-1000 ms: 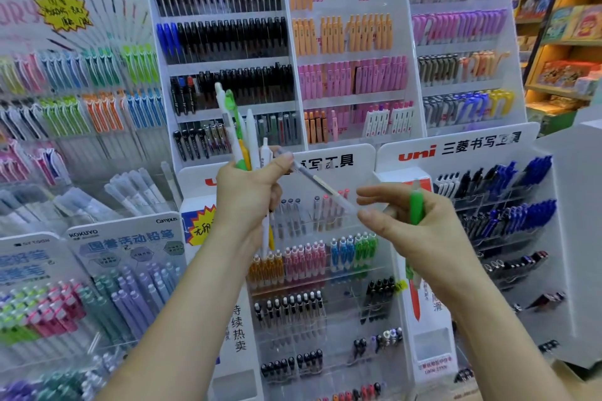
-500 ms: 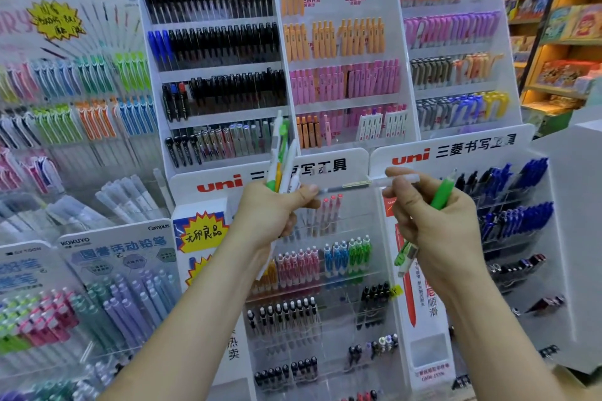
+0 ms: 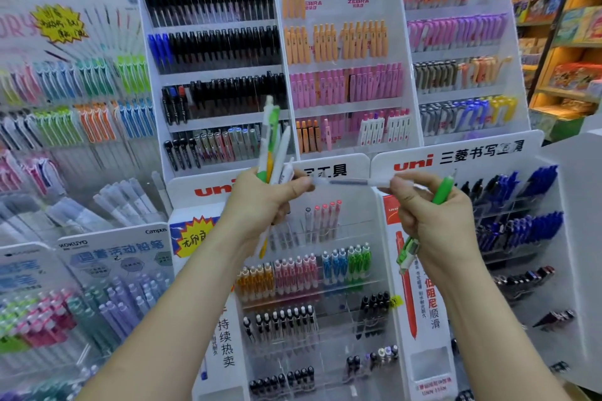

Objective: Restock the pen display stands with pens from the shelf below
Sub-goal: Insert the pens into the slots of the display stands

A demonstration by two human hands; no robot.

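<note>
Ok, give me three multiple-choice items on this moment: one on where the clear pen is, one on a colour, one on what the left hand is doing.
1. Where is the clear pen?
A. Slotted in the stand's lowest row.
B. Held level between the left hand and the right hand.
C. Lying on the floor.

2. What colour is the second pen in the right hand?
A. Red.
B. Black.
C. Green.

3. What is the left hand's state?
A. Gripping a bundle of pens upright.
B. Open and empty.
C. Pressed flat on a sign.

Answers:
1 B: each hand pinches one end of it.
2 C: its green barrel sticks out above and below the curled fingers.
3 A: the fingers curl round several pens that point up.
</note>
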